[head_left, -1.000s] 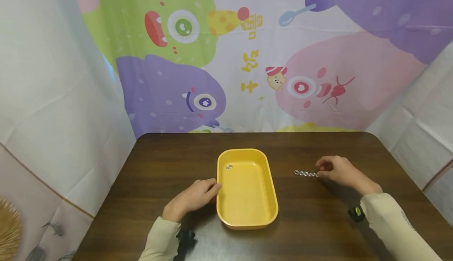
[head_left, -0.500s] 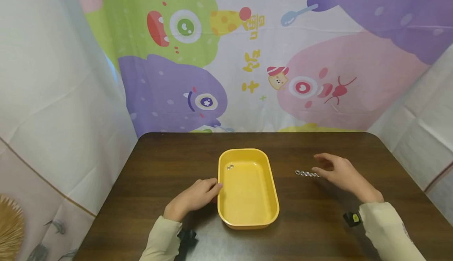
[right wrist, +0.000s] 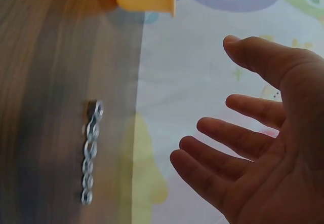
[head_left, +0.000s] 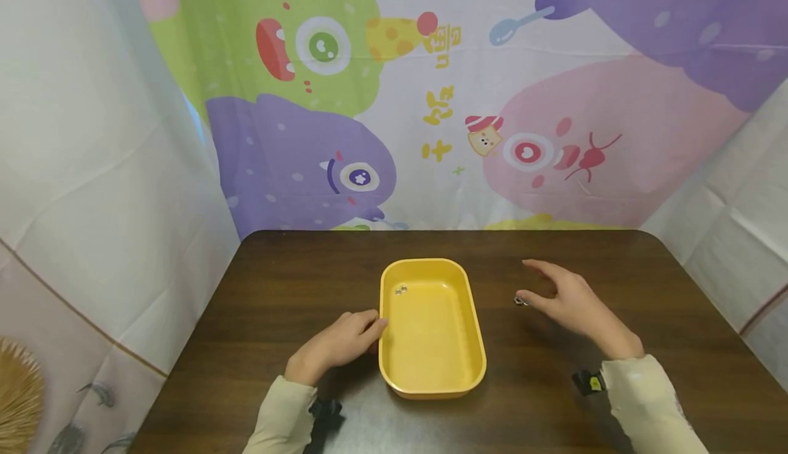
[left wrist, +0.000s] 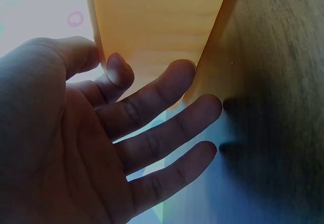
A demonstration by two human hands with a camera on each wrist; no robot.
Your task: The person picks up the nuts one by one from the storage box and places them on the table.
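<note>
A row of several metal nuts (right wrist: 91,133) lies on the table, largest at one end and smallest at the other. My right hand (head_left: 574,303) hovers over the row with thumb and fingers spread and nothing between them. From the head it hides most of the nuts; only the left end of the row (head_left: 519,301) shows past the thumb. My left hand (head_left: 340,340) pinches the left rim of a yellow tray (head_left: 427,341), thumb over the edge and index finger (left wrist: 120,73) against the outer wall. Two small nuts (head_left: 401,290) lie inside the tray's far left corner.
The dark wooden table (head_left: 295,269) reaches back to a hanging cloth (head_left: 443,194) printed with cartoon monsters. White cloth (head_left: 92,132) hangs at the left side too. The tray stands between the two hands.
My right hand has moved left from the right end of the row to above it, its fingers spreading wider. The left hand stays at the tray's rim.
</note>
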